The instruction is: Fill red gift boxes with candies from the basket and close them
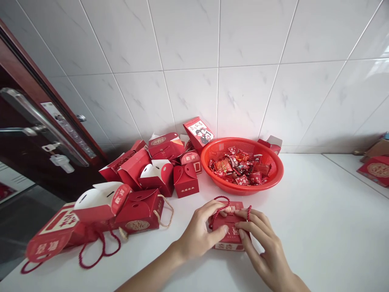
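A small red gift box [227, 236] with gold lettering rests on the white table in front of me. Its top flaps meet in the middle under my fingers. My left hand [200, 230] grips the box from the left, thumb on the near flap and fingers at the far side by a dark red cord handle [228, 198]. From the right, my right hand [265, 240] presses its fingertips on the top and right edge, beside another bit of cord. Fingers cover part of the flaps. Behind the box stands a red plastic basket [243, 189] of wrapped candies [243, 167].
Several red gift boxes [186, 180] lie piled at the left, some with open flaps and cord handles. A tiled wall [191, 36] backs the table. At the left is a door with a metal handle [45, 125]. More boxes [377, 170] sit at the right edge.
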`<action>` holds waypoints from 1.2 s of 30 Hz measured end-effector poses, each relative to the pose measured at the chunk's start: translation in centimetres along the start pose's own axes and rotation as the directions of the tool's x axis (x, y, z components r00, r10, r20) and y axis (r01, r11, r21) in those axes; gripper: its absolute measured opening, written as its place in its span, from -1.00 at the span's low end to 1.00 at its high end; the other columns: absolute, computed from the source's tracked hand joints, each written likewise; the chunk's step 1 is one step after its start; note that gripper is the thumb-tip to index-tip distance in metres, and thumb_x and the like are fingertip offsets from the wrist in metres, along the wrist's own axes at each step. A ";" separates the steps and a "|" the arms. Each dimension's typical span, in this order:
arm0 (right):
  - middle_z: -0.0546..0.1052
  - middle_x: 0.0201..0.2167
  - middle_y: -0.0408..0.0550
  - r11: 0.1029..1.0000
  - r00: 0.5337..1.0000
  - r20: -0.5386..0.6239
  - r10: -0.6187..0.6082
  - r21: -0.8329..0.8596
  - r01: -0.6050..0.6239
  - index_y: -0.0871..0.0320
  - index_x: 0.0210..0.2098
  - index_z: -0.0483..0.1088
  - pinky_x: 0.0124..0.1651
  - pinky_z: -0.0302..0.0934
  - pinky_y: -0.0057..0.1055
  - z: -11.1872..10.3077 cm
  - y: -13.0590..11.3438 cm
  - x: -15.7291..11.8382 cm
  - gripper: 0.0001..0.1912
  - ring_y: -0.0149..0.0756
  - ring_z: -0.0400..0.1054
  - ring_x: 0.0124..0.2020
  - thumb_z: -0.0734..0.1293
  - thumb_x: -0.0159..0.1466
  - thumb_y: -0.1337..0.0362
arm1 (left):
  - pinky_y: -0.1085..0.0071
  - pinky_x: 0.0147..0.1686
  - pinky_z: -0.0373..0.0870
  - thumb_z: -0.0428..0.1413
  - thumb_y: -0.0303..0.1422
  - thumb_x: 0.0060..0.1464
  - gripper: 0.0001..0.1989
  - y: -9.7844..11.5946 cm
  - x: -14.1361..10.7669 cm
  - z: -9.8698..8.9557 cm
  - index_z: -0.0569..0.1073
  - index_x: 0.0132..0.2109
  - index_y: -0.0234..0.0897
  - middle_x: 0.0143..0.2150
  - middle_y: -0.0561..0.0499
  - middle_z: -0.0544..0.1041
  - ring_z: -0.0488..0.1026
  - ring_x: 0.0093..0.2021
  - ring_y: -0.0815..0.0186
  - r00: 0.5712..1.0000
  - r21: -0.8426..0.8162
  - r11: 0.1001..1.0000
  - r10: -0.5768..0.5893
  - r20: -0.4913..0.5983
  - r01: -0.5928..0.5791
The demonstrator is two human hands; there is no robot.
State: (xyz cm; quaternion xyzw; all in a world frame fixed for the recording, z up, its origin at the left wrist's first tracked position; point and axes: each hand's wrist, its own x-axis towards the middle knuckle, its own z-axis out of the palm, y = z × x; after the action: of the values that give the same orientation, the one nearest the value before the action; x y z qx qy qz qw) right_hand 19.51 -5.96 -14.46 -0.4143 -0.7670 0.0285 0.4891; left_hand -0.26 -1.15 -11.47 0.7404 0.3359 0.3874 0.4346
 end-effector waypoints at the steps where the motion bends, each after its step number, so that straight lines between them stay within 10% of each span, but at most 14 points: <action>1: 0.60 -0.04 0.07 1.000 1.000 0.000 0.000 -0.007 0.000 0.05 -0.14 0.47 -0.07 0.46 -0.17 0.0 0.1 0.0 -0.79 -0.11 0.45 0.00 0.27 0.38 0.46 | 0.35 0.04 0.43 0.19 -0.52 0.08 -0.73 0.1 0.3 0.0 0.53 -0.05 -0.25 -0.08 -0.05 0.59 0.53 -0.04 0.22 1.000 0.010 1.000 -0.002 0.009 0.002; 36: 0.58 0.04 0.05 0.999 0.999 -0.032 0.004 -0.045 -0.005 0.10 0.05 0.49 0.07 0.42 -0.22 -0.7 1.7 -0.5 -0.70 -0.14 0.41 0.10 0.29 0.38 0.46 | 0.38 0.02 0.48 0.17 -0.41 0.23 -0.90 -1.6 2.3 1.6 0.60 -0.20 -0.30 -0.09 -0.12 0.61 0.58 -0.03 0.24 0.981 0.131 0.981 0.155 -0.114 -0.140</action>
State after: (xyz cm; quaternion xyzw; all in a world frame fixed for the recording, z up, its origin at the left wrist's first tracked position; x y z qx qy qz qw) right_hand 21.15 -5.38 -15.24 -0.4274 -0.7586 0.0057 0.4919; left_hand 1.91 0.78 -12.78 0.7630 0.3296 0.4425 0.3368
